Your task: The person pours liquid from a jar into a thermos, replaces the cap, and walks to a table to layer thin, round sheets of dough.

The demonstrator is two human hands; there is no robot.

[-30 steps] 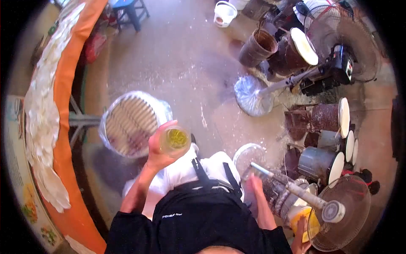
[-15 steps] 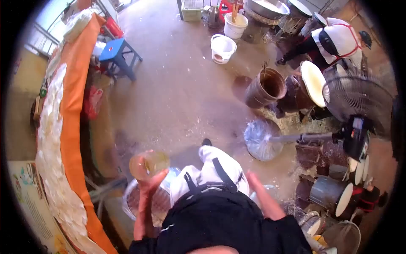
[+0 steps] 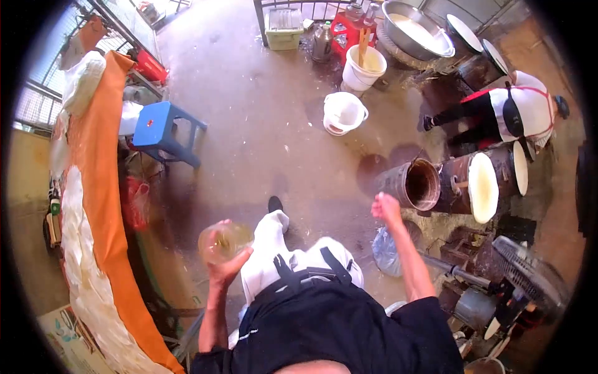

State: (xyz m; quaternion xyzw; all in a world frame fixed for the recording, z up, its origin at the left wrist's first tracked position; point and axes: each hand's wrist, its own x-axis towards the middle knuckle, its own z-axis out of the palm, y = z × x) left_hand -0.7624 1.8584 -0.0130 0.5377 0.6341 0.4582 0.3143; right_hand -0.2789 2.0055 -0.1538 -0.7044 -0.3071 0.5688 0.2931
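My left hand is wrapped round a clear, rounded container with something yellowish in it, out in front of my left hip. Swung forward on the other side, my right hand has its fingers curled in, with nothing seen in them. In this view it lies close beside a dark metal barrel. My white trousers and one dark shoe show below me in mid-stride.
An orange-covered table bearing pale flat sheets runs along my left, with a blue stool past it. White buckets stand ahead. To the right are a fan, pale-topped drums and a bending person.
I have walked forward, so the stool, buckets and barrels sit nearer and the fan has dropped back. My right arm has swung forward from my hip; my left hand still holds the container.
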